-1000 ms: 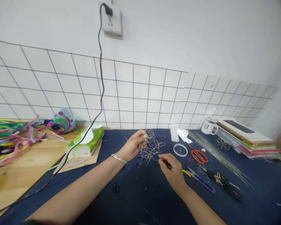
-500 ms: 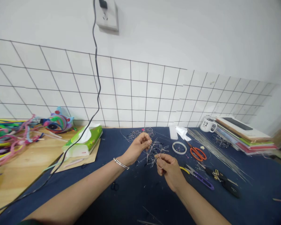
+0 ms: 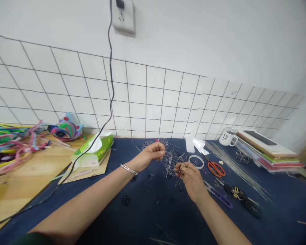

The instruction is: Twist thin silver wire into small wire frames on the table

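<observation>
Between my hands hangs a tangled piece of thin silvery wire [image 3: 169,162], its many ends sticking out. My left hand [image 3: 153,154], with a bangle [image 3: 129,169] at the wrist, has thumb and fingers pinched together on the wire's left side. Lower and to the right, my right hand [image 3: 189,175] pinches the wire's right side near the fingertips. The exact spots of contact are too fine to make out. Behind the left hand lies more coiled wire [image 3: 146,145] on the dark blue cloth [image 3: 112,212].
Right of my hands lie a white ring [image 3: 197,162], orange-handled scissors [image 3: 216,169], purple snips [image 3: 222,199], black-handled pliers [image 3: 241,195] and a bundle of straight wires [image 3: 238,172]. A mug [image 3: 227,137] stands by stacked books [image 3: 269,149]. Tissues [image 3: 99,149] and pipe cleaners [image 3: 12,146] are at left.
My hands have drawn slightly further apart, the right one moving rightward. The wire piece between them has turned and spread. The view has shifted a little.
</observation>
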A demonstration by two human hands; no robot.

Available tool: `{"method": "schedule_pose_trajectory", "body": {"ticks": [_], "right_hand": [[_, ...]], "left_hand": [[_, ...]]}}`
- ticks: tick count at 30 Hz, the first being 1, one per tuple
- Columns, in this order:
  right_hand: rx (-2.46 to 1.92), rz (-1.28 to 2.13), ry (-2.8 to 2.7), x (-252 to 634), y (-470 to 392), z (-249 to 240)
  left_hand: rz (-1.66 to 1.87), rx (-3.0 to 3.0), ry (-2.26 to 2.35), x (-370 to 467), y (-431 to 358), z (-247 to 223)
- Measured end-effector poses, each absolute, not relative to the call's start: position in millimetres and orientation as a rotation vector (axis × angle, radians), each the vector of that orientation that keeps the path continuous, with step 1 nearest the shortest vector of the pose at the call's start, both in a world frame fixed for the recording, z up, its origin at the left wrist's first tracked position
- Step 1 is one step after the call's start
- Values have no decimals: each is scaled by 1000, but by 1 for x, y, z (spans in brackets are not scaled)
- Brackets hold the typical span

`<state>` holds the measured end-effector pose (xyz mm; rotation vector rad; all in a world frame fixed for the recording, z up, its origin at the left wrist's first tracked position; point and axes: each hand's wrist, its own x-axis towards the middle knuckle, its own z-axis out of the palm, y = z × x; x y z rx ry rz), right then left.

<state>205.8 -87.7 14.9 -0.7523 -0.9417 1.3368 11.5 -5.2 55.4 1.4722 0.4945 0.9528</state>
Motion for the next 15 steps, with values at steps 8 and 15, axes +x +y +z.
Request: {"method": "schedule_pose_trajectory", "body": {"ticks": [8, 15], "right_hand": [[-618, 1445, -838, 226, -77, 22], [-563, 1514, -839, 229, -77, 24]], "left_hand": [[1027, 1450, 419, 10, -8, 58], [1061, 1775, 524, 9, -5, 56]]}}
